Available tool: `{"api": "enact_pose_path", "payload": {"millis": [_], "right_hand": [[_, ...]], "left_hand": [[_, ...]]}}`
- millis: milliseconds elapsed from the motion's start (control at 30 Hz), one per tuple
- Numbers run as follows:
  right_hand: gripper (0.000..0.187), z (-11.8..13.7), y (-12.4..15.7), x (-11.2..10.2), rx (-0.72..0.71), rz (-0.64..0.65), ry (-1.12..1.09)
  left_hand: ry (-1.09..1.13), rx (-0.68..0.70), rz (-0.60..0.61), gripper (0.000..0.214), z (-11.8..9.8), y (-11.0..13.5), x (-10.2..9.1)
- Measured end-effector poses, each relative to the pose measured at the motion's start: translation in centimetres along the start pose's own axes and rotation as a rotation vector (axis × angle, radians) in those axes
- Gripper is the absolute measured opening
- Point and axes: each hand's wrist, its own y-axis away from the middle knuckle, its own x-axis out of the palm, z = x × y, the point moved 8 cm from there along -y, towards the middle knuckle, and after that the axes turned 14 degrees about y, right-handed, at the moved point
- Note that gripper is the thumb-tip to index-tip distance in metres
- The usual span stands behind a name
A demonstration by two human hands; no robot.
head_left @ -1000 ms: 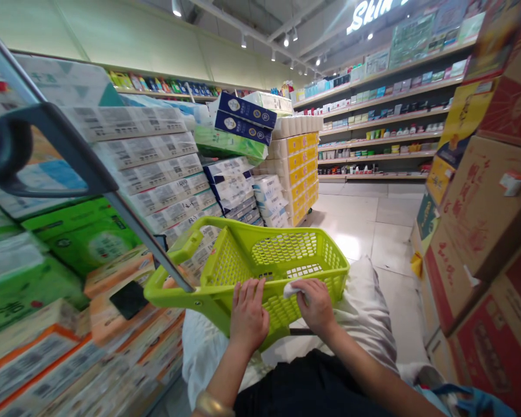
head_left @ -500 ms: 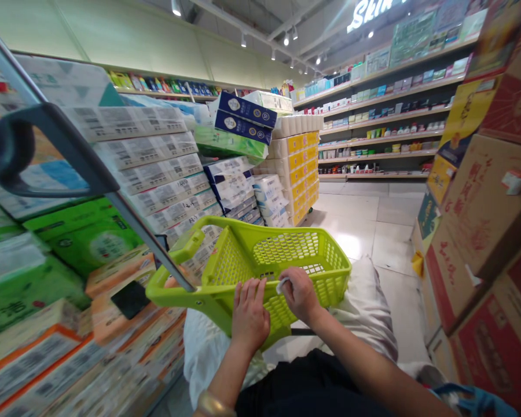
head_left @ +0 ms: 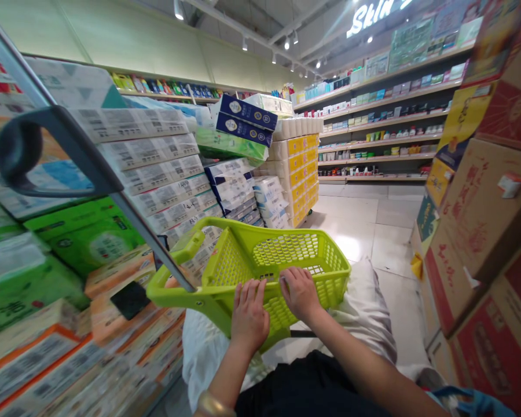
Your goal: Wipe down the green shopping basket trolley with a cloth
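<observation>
Left grip (head_left: 249,315) lies spread on green basket (head_left: 219,301), right grip (head_left: 301,294) pinching white wad (head_left: 282,278)

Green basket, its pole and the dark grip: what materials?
Basket: likely moulded plastic, satin; even green colour, rounded rim, perforated walls.
Pole: probably metal, smooth; silvery sheen along its length. Which metal, I can't tell.
Grip: likely plastic, low sheen; dark, smoothly curved loop. A rubbery coating is possible.

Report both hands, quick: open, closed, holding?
Left hand: open, resting on the green basket's near rim.
Right hand: closed on a white wad, mostly hidden.
</observation>
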Motion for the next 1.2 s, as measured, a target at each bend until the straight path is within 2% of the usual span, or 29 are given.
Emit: {"api": "enact_pose_path", "payload": {"millis": [133,200,333,400,533,600,667,733,867,933,1000,1200], "right_hand": [[0.017,-1.9,0.8,-0.5,0.114,-0.043,0.042],[0.018,-1.1,0.8,-0.3,0.123,-0.035,0.010],[0.023,2.1,0.5,0.3,0.041,-0.029,-0.096],[0.027,2.5,0.7,0.3,0.021,-0.040,-0.105],[0.022,-0.5,1.7,0.1,0.099,-0.047,-0.037],[0.021,-2.4,2.3,-0.3,0.171,-0.084,0.007],[0.021,-3.2,2.7,-0.8,0.216,-0.136,0.031],[0.022,-2.6,2.7,-0.8,0.204,-0.151,0.014],[0.022,0.4,2.0,0.2,0.075,-0.077,-0.085],[0.022,0.7,1.7,0.4,0.049,-0.048,-0.095],[0.020,-0.5,1.7,0.3,0.071,-0.040,-0.063],[0.017,-6.7,2.5,-0.7,0.186,-0.079,0.093]], "left_hand": [[-0.004,-0.012,-0.017,0.061,-0.1,0.0,0.0],[0.004,-0.025,-0.019,0.060,0.0,-0.1,0.1],[0.023,-0.034,-0.008,0.059,0.1,-0.1,0.2],[0.024,-0.027,-0.008,0.060,0.1,-0.1,0.1],[0.028,-0.017,-0.003,0.062,0.1,0.0,0.0],[0.025,-0.015,-0.006,0.063,0.0,0.0,-0.1],[0.018,-0.018,-0.011,0.061,0.0,0.0,0.0],[0.013,-0.024,-0.013,0.060,0.0,-0.1,0.1],[0.014,-0.022,-0.004,0.059,0.1,-0.1,0.2],[0.010,-0.014,0.005,0.060,0.1,-0.1,0.1],[0.003,-0.010,0.019,0.061,0.2,-0.2,0.2],[0.009,-0.001,0.048,0.065,1.0,-0.6,0.6]]}}
